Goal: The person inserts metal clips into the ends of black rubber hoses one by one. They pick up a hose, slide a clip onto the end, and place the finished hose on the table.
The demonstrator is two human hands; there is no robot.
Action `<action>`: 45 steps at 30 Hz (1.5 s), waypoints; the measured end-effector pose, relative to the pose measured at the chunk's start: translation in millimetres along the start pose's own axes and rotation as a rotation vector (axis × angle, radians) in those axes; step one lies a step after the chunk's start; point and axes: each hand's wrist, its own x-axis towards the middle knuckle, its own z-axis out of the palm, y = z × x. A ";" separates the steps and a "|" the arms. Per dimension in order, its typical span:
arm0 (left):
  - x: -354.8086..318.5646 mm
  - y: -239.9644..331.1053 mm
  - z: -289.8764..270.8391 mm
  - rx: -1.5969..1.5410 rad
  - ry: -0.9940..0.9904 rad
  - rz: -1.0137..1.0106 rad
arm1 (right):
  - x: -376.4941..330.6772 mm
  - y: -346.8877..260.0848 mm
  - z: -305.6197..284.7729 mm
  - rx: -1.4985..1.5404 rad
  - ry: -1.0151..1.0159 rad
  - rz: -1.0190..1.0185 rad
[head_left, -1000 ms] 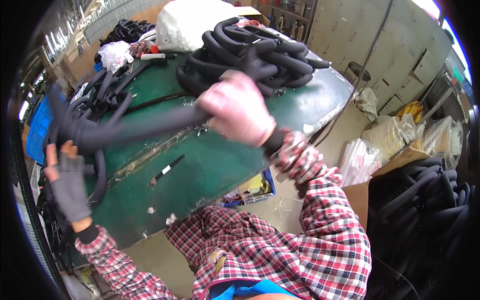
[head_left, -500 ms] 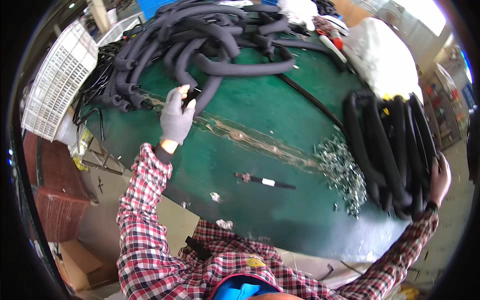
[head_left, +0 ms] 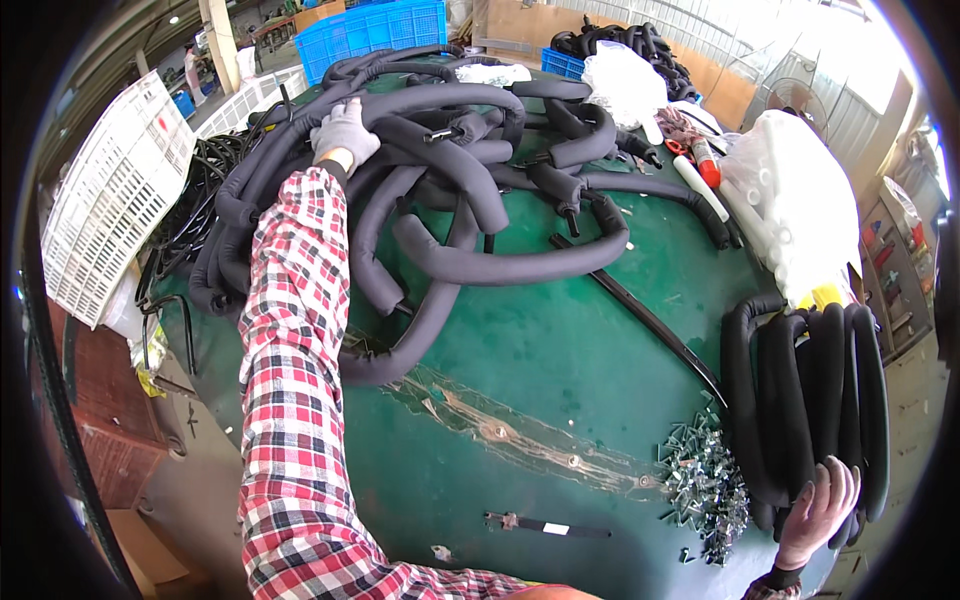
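Observation:
A heap of dark grey foam tubes (head_left: 520, 265), several with thin black rods poking from their ends, covers the far left of the table. My left hand (head_left: 343, 137), in a grey glove with bare fingertips, reaches into this heap and is closed over a foam tube near its far side; the underside of the grip is hidden. At the right, a stack of bent black foam tubes (head_left: 770, 400) lies on the table. My bare right hand (head_left: 818, 510) lies on the stack's near end with fingers stretched out.
On the green table (head_left: 560, 350) are a pile of small metal clips (head_left: 705, 490), a thin black strap (head_left: 560, 527) with a white label, and a long black strip (head_left: 650, 325). White plastic bags (head_left: 790, 200) stand far right. White crates (head_left: 120, 200) and blue crates (head_left: 372, 38) border the table.
My left hand has moved farther away, into the foam tube heap. My right hand has shifted from the stack's outer side to its near end. The view has tilted farther up.

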 end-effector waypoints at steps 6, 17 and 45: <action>-80.6 -18.5 -15.0 -0.284 0.363 0.237 | 53.7 -87.4 0.7 0.442 0.085 -0.115; -477.5 -133.9 -162.5 -0.617 0.597 0.667 | 61.9 -236.1 -77.8 3.163 -0.398 0.341; -651.7 -98.2 -147.2 -1.139 -0.499 0.366 | -126.1 -322.0 -149.0 2.419 -0.635 0.461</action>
